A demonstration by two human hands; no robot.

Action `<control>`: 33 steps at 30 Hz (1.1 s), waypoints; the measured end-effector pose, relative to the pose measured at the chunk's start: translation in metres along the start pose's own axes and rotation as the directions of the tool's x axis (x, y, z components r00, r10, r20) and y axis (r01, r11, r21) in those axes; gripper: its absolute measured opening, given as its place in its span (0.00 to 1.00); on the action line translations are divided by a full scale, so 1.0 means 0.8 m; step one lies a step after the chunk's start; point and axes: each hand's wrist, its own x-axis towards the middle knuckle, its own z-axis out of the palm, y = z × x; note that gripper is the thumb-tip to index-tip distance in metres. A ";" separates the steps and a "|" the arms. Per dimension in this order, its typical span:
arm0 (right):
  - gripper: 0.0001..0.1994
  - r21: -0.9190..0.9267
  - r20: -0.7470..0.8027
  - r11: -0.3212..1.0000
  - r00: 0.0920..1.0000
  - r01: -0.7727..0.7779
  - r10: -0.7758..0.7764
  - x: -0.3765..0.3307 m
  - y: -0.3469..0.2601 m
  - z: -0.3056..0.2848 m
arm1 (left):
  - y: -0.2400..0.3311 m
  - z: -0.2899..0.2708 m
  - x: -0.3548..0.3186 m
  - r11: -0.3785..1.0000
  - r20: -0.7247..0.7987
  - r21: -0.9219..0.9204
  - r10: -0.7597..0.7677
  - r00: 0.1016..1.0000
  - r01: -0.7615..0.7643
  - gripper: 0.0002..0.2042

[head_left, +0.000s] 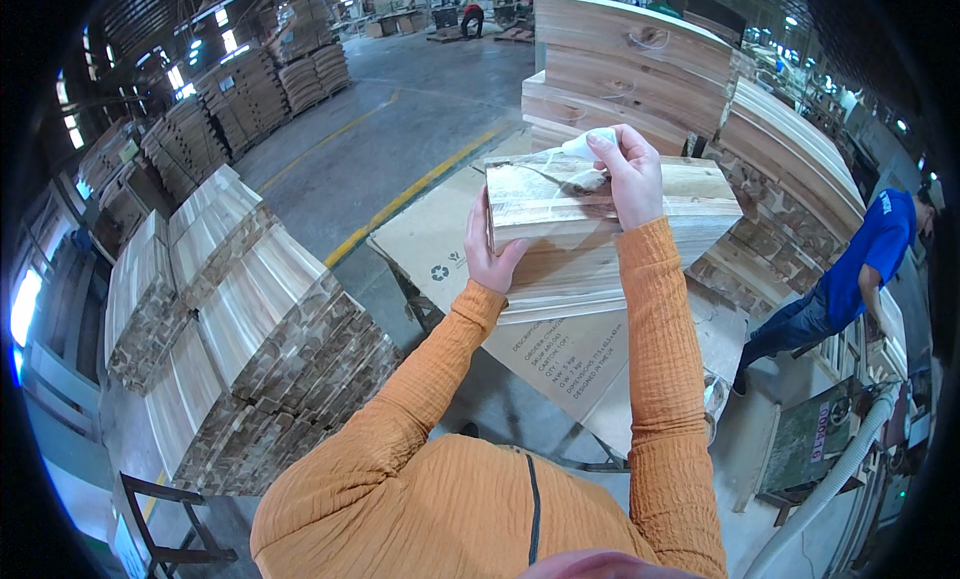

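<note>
A short stack of pale wooden boards lies in front of me on a cardboard sheet. The top board has a dark knot or crack near its middle. My left hand grips this board's left end, thumb on the near side and fingers along the end. Above the board, my right hand pinches a small white tapered thing close to the dark mark. Whether it is a bottle tip or a folded cloth, I cannot tell.
Taller board stacks rise just beyond and to the right. More stacked wood stands on the left, near a dark metal frame. A person in a blue shirt bends at the right, near a green machine with a pale hose.
</note>
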 end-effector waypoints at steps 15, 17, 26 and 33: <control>0.08 0.014 -0.080 1.000 0.997 0.023 -0.022 -0.001 -0.001 0.000 | -0.003 0.000 -0.001 1.000 -0.003 -0.003 -0.014 1.000 0.014 0.42; 0.08 0.012 -0.084 1.000 0.996 0.022 -0.021 -0.001 0.000 0.000 | -0.003 -0.001 -0.001 1.000 -0.003 0.014 -0.009 1.000 0.009 0.42; 0.09 0.022 -0.103 0.999 0.994 0.033 -0.030 -0.001 0.000 0.001 | 0.003 0.000 0.001 0.996 -0.008 0.062 0.061 0.998 -0.060 0.37; 0.08 0.017 -0.081 0.999 0.996 0.028 -0.026 0.001 0.000 0.002 | -0.003 -0.001 0.003 0.996 0.001 0.041 0.079 0.997 -0.079 0.36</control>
